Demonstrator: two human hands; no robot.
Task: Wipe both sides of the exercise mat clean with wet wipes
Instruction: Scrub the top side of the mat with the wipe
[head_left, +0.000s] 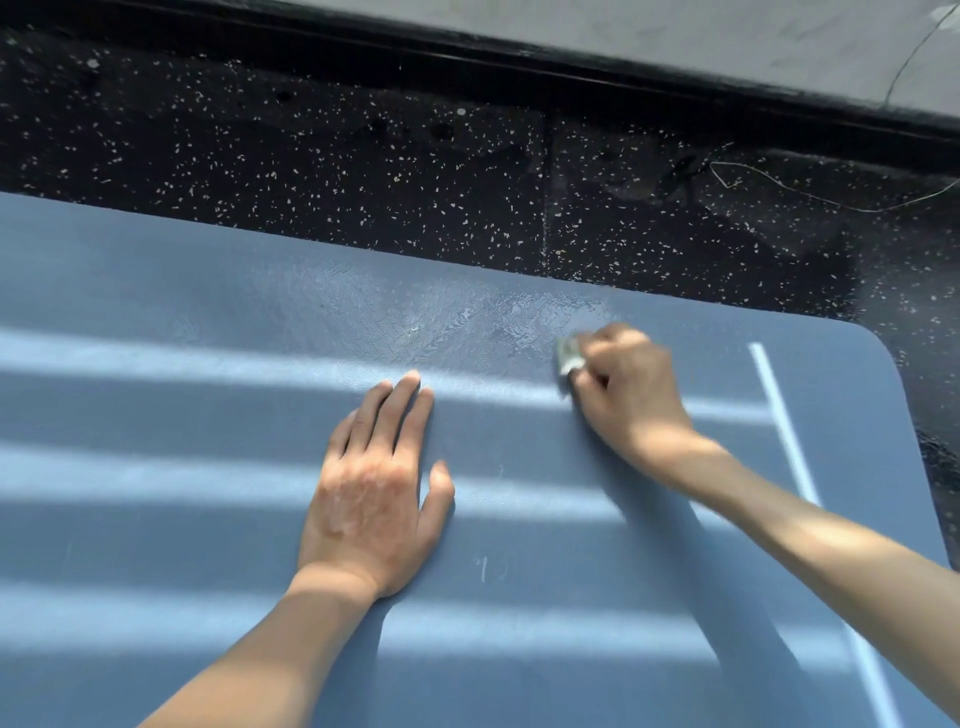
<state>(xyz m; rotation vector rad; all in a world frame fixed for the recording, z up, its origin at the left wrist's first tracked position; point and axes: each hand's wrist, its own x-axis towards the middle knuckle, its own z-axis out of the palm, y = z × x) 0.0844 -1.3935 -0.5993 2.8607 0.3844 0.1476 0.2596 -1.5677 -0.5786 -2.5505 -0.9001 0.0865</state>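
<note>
Floor (311, 171): black rubber with pale flecks. It carries the mat and runs to a dark skirting at the far side. A thin wire (779, 192) lies loose on it toward the right.

Exercise mat (156, 519): blue, flat on the floor, 1 side up, its rounded far right corner in view. Bands of sunlight cross it. A pale line (779, 415) is printed near its right end.

Wet patch (467, 317): a glossy strip along the mat's far edge. Judgement: that strip is wiped, while the near area looks dry and shows small white scuffs (484, 569). The underside is not visible.

Left hand (371, 493): grip released, palm down, fingers straight and together, pressed flat on the middle of the mat. Judgement: it pins the mat so strokes do not drag or ruck it.

Right hand (628, 384): blurred, near the far edge at the right end of the wet patch. Its grip is clenched on the wet wipe (567, 356).

Wet wipe: bunched into 1 small wad and protruding left of the fingers, down on the mat. Judgement: bunching it gives firmer pressure.
</note>
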